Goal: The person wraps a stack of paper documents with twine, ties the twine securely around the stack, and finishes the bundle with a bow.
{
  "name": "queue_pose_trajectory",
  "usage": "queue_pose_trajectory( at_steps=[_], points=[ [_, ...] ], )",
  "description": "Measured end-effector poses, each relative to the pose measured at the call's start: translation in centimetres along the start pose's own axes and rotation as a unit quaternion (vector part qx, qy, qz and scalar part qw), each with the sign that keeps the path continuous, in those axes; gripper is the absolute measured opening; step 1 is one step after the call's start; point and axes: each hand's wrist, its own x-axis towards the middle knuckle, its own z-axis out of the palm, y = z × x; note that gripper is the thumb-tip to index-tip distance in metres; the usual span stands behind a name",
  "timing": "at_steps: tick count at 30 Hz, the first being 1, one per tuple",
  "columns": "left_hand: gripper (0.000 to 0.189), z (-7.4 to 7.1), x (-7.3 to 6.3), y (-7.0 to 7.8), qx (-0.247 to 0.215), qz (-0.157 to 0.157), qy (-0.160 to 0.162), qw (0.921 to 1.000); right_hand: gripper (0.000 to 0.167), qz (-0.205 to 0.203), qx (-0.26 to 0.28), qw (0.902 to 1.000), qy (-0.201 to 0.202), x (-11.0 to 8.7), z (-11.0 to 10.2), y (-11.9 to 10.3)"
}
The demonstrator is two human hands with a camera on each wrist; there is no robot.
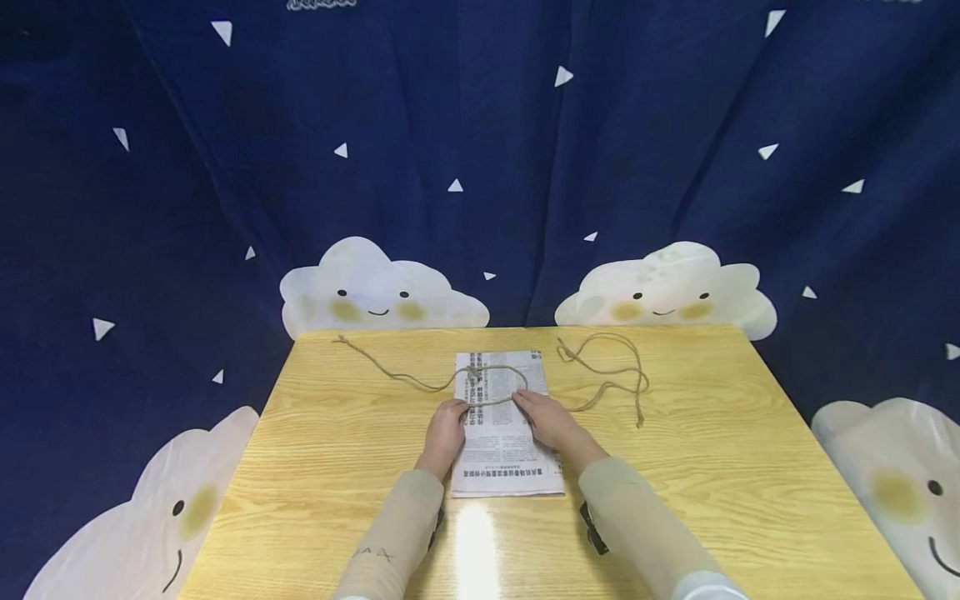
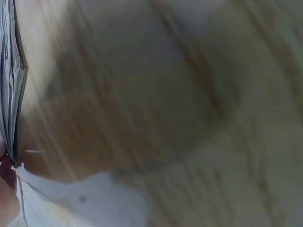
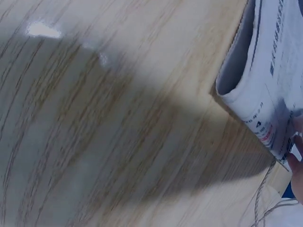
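Note:
A folded newspaper (image 1: 498,458) lies on the table, its printed side up. Over its upper half runs a thin brown rope (image 1: 401,377), which forms a loop with a tangled spot near the paper's left edge. My left hand (image 1: 447,429) grips the left edge of the newspaper, beside the loop's lower strand. Layered page edges (image 2: 10,80) show by its fingers in the left wrist view. Across from it, my right hand (image 1: 551,423) holds the right edge, fingertips on top at the rope. The right wrist view shows the paper's rounded fold (image 3: 232,92) and rope strands (image 3: 259,196) beyond the fingers.
One rope end stretches to the table's back left. The other tail (image 1: 637,367) curls loosely at the back right. The wooden table (image 1: 720,467) ends at a dark blue curtain (image 1: 420,108) with white triangles and clouds.

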Motion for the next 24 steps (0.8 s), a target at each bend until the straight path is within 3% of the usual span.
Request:
queue_pose_trajectory(
  at_steps=[7,10,14,19,24],
  points=[
    [0.019,-0.1,-0.1,0.2,-0.005,0.000,0.008,1.0000,0.015,0.002,-0.060,0.9974,0.040,0.0,0.9,1.1],
    [0.019,-0.3,-0.2,0.1,-0.009,0.000,0.010,0.9999,0.002,0.005,-0.067,0.9970,0.038,-0.3,1.0,1.8],
    [0.020,-0.2,-0.3,-0.1,-0.012,0.003,0.011,0.9999,0.011,0.000,-0.053,0.9975,0.046,-1.0,0.9,2.6],
    [0.019,0.0,-0.3,-0.2,-0.012,0.004,0.012,0.9999,0.013,-0.025,-0.012,0.9944,0.102,-1.5,0.7,3.7],
    [0.018,0.1,-0.3,-0.3,-0.013,0.009,0.016,0.9998,0.017,-0.012,-0.021,0.9939,0.108,-2.1,0.2,5.3]
  ],
)
